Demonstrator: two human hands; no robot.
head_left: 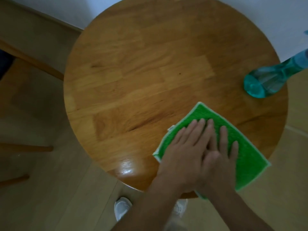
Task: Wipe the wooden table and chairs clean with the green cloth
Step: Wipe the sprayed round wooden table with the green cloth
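A round wooden table (141, 72) fills the middle of the head view. The green cloth (246, 157) with a pale border lies flat on its near right part, one corner hanging over the near edge. Both my hands press down on the cloth with straight fingers. My left hand (183, 150) lies partly on top of my right hand (221, 157), which is flat on the cloth beneath it.
A teal spray bottle (266, 80) stands near the table's right edge. Wooden chair legs (30, 148) and a rail (33, 59) show at the left over the pale wood floor. My white shoes (121, 208) are below the table's near edge. A white wall lies behind.
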